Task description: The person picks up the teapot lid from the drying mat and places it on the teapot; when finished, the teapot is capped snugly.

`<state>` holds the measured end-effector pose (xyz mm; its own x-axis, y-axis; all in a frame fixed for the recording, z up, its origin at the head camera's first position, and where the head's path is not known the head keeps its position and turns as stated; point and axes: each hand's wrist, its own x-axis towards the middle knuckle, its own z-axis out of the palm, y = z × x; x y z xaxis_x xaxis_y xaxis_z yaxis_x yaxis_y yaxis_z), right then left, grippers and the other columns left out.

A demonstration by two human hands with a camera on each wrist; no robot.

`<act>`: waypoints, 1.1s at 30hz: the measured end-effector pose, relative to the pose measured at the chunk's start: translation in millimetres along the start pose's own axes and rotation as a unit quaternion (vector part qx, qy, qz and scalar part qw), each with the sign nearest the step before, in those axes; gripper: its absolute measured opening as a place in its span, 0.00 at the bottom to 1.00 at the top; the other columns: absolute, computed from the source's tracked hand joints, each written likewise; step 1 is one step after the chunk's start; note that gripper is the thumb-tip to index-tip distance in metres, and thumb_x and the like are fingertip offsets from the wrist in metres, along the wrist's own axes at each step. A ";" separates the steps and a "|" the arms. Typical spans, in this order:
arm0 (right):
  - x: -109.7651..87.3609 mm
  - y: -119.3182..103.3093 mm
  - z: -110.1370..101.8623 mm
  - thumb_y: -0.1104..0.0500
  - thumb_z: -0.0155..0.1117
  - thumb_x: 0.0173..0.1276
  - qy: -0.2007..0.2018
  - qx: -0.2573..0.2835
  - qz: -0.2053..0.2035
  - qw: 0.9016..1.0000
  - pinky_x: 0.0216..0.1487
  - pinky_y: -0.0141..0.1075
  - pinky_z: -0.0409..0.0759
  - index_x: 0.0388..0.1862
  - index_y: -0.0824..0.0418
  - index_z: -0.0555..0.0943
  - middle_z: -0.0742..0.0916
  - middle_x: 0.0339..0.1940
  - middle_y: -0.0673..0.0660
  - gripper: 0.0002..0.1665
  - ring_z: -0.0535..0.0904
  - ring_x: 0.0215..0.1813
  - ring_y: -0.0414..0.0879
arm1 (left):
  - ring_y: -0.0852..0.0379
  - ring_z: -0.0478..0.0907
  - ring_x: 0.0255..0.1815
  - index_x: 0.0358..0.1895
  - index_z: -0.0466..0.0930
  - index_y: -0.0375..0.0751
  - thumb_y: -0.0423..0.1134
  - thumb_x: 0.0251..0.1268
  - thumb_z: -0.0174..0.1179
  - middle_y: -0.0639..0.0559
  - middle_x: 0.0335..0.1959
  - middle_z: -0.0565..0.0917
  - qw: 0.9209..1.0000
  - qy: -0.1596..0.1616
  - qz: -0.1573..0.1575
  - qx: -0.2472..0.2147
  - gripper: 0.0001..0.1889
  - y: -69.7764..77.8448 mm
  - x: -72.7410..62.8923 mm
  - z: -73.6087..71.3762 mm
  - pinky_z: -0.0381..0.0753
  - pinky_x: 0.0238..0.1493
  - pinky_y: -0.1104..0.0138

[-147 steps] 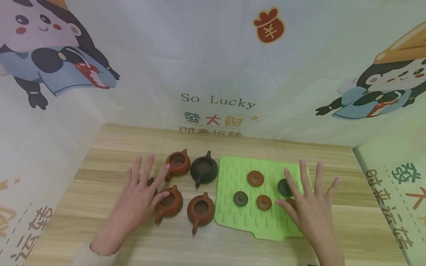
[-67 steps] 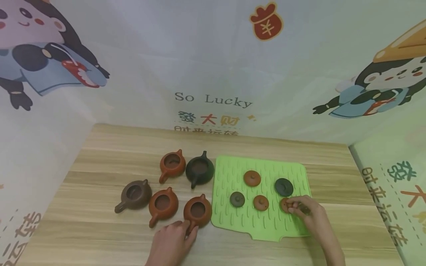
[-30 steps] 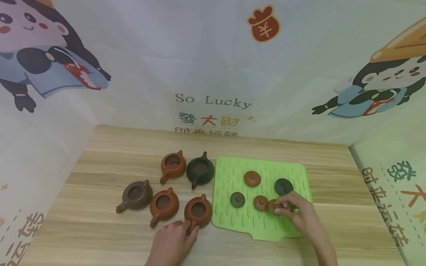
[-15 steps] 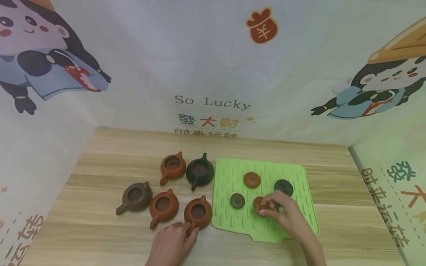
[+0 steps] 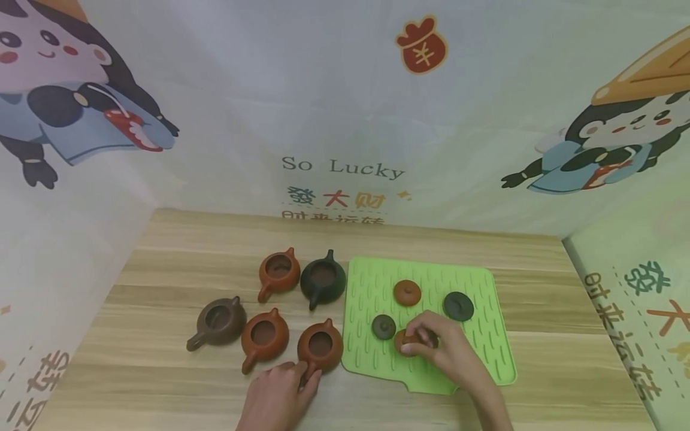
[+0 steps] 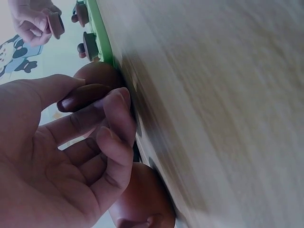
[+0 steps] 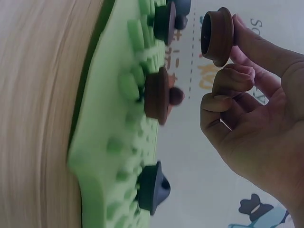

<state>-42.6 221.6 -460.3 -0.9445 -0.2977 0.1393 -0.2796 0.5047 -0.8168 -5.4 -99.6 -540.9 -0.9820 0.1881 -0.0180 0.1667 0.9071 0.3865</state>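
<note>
My left hand (image 5: 277, 392) pinches the handle of a lidless reddish-brown teapot (image 5: 331, 347) by the mat's left edge. In the left wrist view, thumb and fingertips meet on that handle (image 6: 83, 99). My right hand (image 5: 444, 344) pinches a small reddish-brown teapot lid (image 7: 221, 38) by its top, raised over the green mat (image 5: 372, 359). Its hollow underside shows in the right wrist view. Close by on the mat are a dark grey-green lid (image 5: 384, 327), an orange-brown lid (image 5: 407, 293) and a black lid (image 5: 458, 306). Another reddish lid (image 7: 156, 95) shows in the right wrist view.
More lidless teapots stand on the wooden table (image 5: 162, 383): a black one (image 5: 335, 280), an orange-brown one (image 5: 291, 275), a reddish one (image 5: 277, 344) and a dark brown one (image 5: 233, 326). A printed cloth (image 5: 232, 143) hangs behind and at both sides.
My right hand has taken the reddish lid from the mat's right side and carried it leftward. Earlier my left hand came from the far-left teapots to this handle, where it stays.
</note>
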 end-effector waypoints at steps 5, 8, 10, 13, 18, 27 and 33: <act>6.7 -6.4 9.8 0.61 0.85 0.60 -0.020 0.005 0.019 1.000 0.37 0.30 0.73 0.40 0.53 0.86 0.76 0.29 0.41 0.14 0.71 0.34 0.33 | 0.65 0.60 0.17 0.24 0.78 0.56 0.55 0.74 0.72 0.66 0.16 0.64 1.000 0.017 0.015 0.000 0.20 2.3 -2.0 -5.1 0.61 0.21 0.65; 10.4 -10.1 15.0 0.61 0.85 0.61 -0.028 0.010 0.016 0.999 0.36 0.30 0.73 0.39 0.54 0.84 0.75 0.29 0.42 0.15 0.70 0.34 0.33 | 0.64 0.61 0.17 0.25 0.78 0.54 0.53 0.74 0.72 0.65 0.17 0.65 1.000 0.007 0.010 -0.003 0.19 9.3 -2.9 -16.6 0.62 0.21 0.64; 12.5 -13.0 17.1 0.61 0.84 0.63 -0.033 0.014 0.011 0.999 0.36 0.30 0.73 0.40 0.56 0.84 0.75 0.29 0.43 0.15 0.70 0.34 0.33 | 0.64 0.61 0.17 0.24 0.78 0.54 0.52 0.74 0.72 0.65 0.17 0.65 1.000 0.001 0.006 -0.001 0.19 10.4 -2.1 -18.3 0.62 0.21 0.64; 14.7 -18.2 19.2 0.60 0.84 0.64 -0.040 0.020 0.006 0.999 0.36 0.30 0.73 0.41 0.58 0.84 0.75 0.29 0.44 0.14 0.69 0.34 0.33 | 0.63 0.63 0.17 0.25 0.78 0.53 0.50 0.74 0.72 0.63 0.17 0.67 1.000 -0.016 -0.002 -0.002 0.18 14.3 -0.9 -24.9 0.64 0.22 0.65; 17.9 -23.6 23.1 0.58 0.84 0.65 -0.054 0.008 0.017 0.998 0.38 0.30 0.74 0.41 0.57 0.84 0.75 0.29 0.43 0.14 0.69 0.34 0.33 | 0.63 0.64 0.17 0.25 0.79 0.51 0.54 0.78 0.69 0.64 0.17 0.66 1.000 0.003 0.011 -0.002 0.21 16.3 -3.0 -28.0 0.64 0.22 0.63; 28.9 -32.4 41.5 0.54 0.83 0.68 -0.087 -0.001 0.015 0.996 0.39 0.30 0.73 0.39 0.54 0.82 0.73 0.28 0.42 0.14 0.70 0.34 0.33 | 0.63 0.63 0.17 0.26 0.80 0.53 0.54 0.75 0.71 0.64 0.17 0.66 1.000 -0.003 0.000 -0.005 0.18 4.0 -0.6 -8.9 0.64 0.22 0.63; 34.7 -41.3 52.8 0.52 0.83 0.68 -0.090 -0.033 -0.004 0.995 0.37 0.30 0.71 0.39 0.53 0.83 0.73 0.27 0.43 0.14 0.68 0.32 0.32 | 0.66 0.62 0.16 0.26 0.79 0.58 0.57 0.74 0.71 0.67 0.16 0.65 1.000 -0.006 -0.003 0.019 0.18 -5.8 2.0 8.1 0.62 0.22 0.66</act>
<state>-54.7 147.7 -451.3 -0.8975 -0.4394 0.0378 -0.3032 0.5525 -0.7765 -7.6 -101.4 -550.6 -0.9819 0.1869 -0.0305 0.1644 0.9215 0.3518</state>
